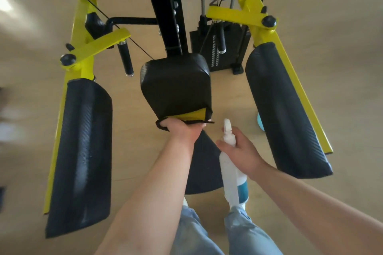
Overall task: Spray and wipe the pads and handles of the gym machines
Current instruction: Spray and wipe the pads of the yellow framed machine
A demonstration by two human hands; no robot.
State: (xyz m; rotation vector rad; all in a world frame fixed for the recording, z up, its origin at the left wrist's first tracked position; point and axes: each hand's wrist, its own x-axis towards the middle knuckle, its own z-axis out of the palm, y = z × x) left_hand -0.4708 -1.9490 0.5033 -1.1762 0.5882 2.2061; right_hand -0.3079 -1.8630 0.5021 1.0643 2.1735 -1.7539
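A black centre pad (175, 85) hangs from the black post of a yellow-and-black gym machine. My left hand (182, 131) grips a yellow cloth with a black edge (191, 117) and presses it against the pad's lower edge. My right hand (239, 149) holds a white spray bottle (231, 170) by its neck, nozzle pointing up, just right of the left hand. Two long black arm pads, left (83, 151) and right (284, 109), flank the centre. Two black handles, left (125, 58) and right (221, 41), hang from the yellow arms.
A black weight stack (226, 47) stands behind the centre pad. The black seat (204, 163) lies below my hands. A light blue object (260, 122) peeks out from behind the right pad on the wooden floor. My legs in light blue trousers are at the bottom.
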